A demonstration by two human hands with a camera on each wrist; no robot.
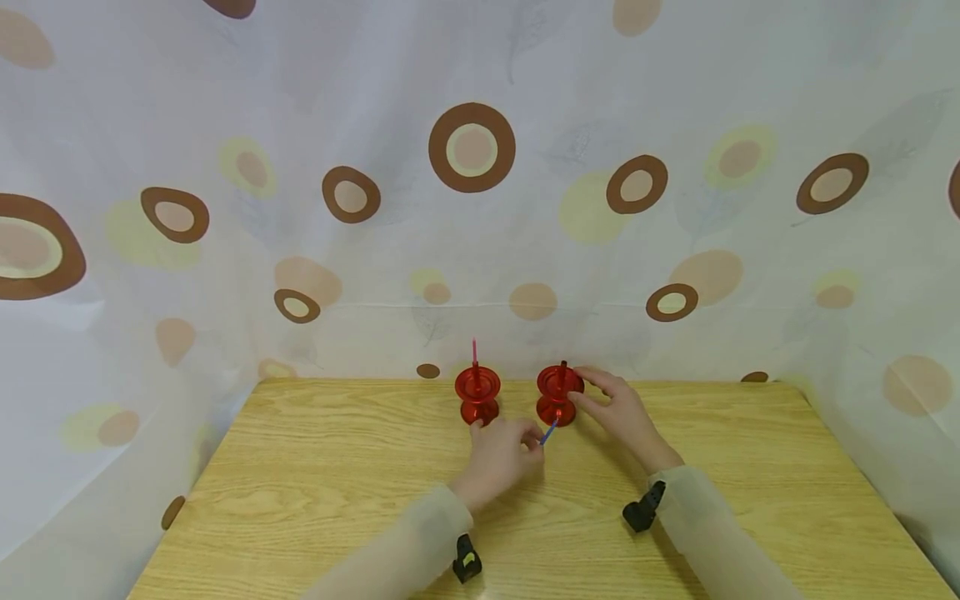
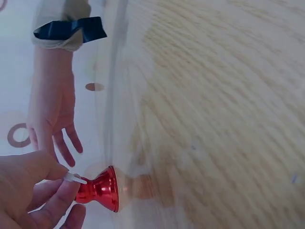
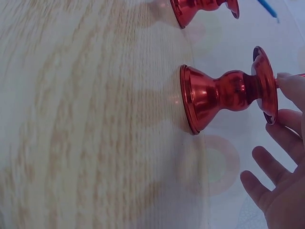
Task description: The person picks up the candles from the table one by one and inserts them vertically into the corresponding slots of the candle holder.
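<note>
Two red metal candle holders stand near the table's far edge. The left holder [image 1: 477, 397] carries a thin pink candle [image 1: 474, 350]. The right holder [image 1: 558, 397] [image 3: 224, 93] carries a short dark red candle [image 1: 562, 367]. My left hand [image 1: 534, 442] [image 2: 66, 183] sits just in front of the left holder [image 2: 101, 190] and pinches a thin blue candle [image 1: 550, 432] [image 3: 267, 8] between thumb and fingers. My right hand [image 1: 594, 390] [image 3: 286, 95] touches the right holder's rim with spread, fairly straight fingers.
The wooden table [image 1: 315, 483] stretches toward me from the holders. A pale curtain with brown and yellow circles [image 1: 472, 150] hangs close behind and at both sides. Black wrist mounts [image 1: 643, 510] sit on both sleeves.
</note>
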